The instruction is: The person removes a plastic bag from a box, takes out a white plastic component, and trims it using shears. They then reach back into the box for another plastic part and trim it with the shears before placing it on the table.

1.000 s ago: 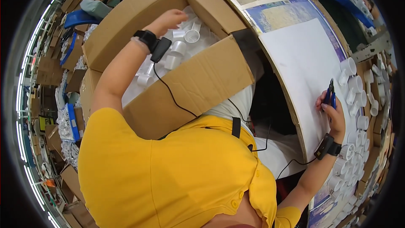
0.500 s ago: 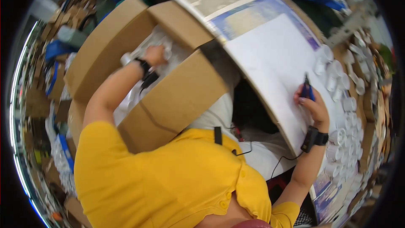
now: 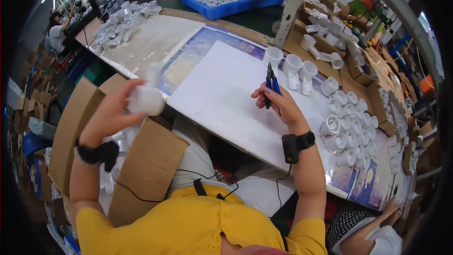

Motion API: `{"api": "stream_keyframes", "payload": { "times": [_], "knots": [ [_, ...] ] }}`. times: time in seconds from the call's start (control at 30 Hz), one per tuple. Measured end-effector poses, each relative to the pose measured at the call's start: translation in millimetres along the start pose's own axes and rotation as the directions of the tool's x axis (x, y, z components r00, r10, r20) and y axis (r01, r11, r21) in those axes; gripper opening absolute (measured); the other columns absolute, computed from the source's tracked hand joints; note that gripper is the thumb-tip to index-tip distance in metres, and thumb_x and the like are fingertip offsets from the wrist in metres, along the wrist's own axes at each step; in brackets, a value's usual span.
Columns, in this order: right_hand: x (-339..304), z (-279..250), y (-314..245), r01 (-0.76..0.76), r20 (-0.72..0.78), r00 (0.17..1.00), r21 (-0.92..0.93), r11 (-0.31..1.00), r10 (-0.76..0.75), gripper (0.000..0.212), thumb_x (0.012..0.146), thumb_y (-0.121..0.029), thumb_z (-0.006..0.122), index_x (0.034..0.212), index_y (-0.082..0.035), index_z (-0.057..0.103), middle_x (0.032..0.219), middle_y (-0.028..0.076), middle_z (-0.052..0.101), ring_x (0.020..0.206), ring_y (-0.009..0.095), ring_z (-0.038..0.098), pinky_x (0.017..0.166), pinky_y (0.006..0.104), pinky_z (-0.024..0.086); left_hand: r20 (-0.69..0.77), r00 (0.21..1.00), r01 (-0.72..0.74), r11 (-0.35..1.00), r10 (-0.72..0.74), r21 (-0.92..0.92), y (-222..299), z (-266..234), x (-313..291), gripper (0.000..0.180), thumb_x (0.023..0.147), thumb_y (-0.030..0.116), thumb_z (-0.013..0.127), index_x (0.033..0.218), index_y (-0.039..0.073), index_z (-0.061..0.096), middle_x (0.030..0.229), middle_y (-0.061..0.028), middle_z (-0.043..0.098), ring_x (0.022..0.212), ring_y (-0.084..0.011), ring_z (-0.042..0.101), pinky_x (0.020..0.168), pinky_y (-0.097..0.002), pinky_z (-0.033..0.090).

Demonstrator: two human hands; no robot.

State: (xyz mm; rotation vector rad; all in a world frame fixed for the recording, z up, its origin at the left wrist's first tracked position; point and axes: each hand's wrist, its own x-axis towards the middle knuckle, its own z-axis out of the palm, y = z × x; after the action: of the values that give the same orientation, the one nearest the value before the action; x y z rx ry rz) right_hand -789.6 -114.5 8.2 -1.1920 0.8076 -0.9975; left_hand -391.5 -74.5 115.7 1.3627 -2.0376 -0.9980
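Observation:
My left hand (image 3: 109, 113) grips a white plastic cup-shaped part (image 3: 150, 100) with a narrower stem, smeared by motion, above the edge of an open cardboard box (image 3: 148, 165). More white parts lie inside the box, partly hidden by my forearm. In my right hand (image 3: 285, 105) is a pair of blue-handled side cutters (image 3: 269, 84), its dark jaws pointing up. That hand is over a white sheet (image 3: 226, 89) on the worktable.
White plastic cups (image 3: 347, 132) stand in rows on the table's right. A loose heap of white parts (image 3: 127, 23) lies far left. Beyond the table is a blue tray (image 3: 212, 12) of parts, near another person's hands. A metal post (image 3: 291, 12) rises behind the sheet.
My left hand has come up out of the cardboard box with a white plastic part. My view has swung up toward the table. The side cutters stay in my right hand.

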Motion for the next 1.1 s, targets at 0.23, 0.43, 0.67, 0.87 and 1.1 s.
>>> {"api": "stream_keyframes", "payload": {
  "times": [0.23,0.43,0.67,0.87,1.1],
  "knots": [
    [-0.2,-17.3,-5.8,0.100,-0.249,0.965,0.048,0.994,-0.085,0.032,0.090,-0.036,0.049,0.096,-0.004,0.051,0.089,0.011,0.061,0.067,0.016,0.057,0.062,0.0280,0.046,0.434,0.757,-0.592,0.794,0.488,0.141,52.9,105.8,133.4,0.061,0.067,0.010,0.066,0.124,0.004,0.044,0.118,-0.0171,0.050,0.109,-0.0321,0.049,0.094,-0.0353,0.039],
    [-1.7,-34.9,-9.6,0.044,-0.403,0.914,-0.010,0.999,-0.044,0.036,0.089,-0.037,0.051,0.098,-0.002,0.052,0.081,0.010,0.061,0.060,0.015,0.057,0.053,0.0265,0.045,0.484,0.701,-0.650,0.749,0.524,0.130,65.3,136.0,179.4,0.062,0.067,0.008,0.065,0.125,0.005,0.043,0.118,-0.0156,0.050,0.111,-0.0301,0.048,0.093,-0.0350,0.040],
    [-4.3,-47.7,-11.9,0.069,-0.375,0.927,0.138,0.988,-0.013,0.032,0.089,-0.030,0.052,0.101,0.000,0.054,0.077,0.009,0.060,0.061,0.015,0.057,0.056,0.0278,0.046,0.529,0.651,-0.675,0.734,0.544,0.075,71.6,130.0,205.9,0.066,0.068,0.007,0.066,0.128,0.007,0.041,0.126,-0.0116,0.047,0.115,-0.0266,0.047,0.095,-0.0353,0.039],
    [1.7,-38.1,-10.6,0.198,-0.424,0.904,0.307,0.931,-0.053,0.028,0.087,-0.023,0.052,0.101,0.001,0.054,0.082,0.010,0.060,0.068,0.015,0.057,0.061,0.0287,0.047,0.268,0.770,-0.483,0.803,0.579,-0.348,50.8,146.9,230.5,0.067,0.073,0.011,0.068,0.132,0.005,0.037,0.134,-0.0113,0.041,0.122,-0.0232,0.042,0.100,-0.0374,0.034],
    [3.6,-29.5,-4.3,0.288,-0.448,0.889,0.386,0.876,-0.095,0.025,0.087,-0.018,0.052,0.105,0.000,0.053,0.085,0.010,0.058,0.073,0.016,0.055,0.068,0.0306,0.046,-0.060,0.884,-0.232,0.324,0.463,-0.917,32.7,188.7,244.0,0.057,0.087,0.033,0.052,0.134,0.006,0.034,0.137,-0.0146,0.037,0.127,-0.0262,0.035,0.105,-0.0382,0.027]
  ]
}}
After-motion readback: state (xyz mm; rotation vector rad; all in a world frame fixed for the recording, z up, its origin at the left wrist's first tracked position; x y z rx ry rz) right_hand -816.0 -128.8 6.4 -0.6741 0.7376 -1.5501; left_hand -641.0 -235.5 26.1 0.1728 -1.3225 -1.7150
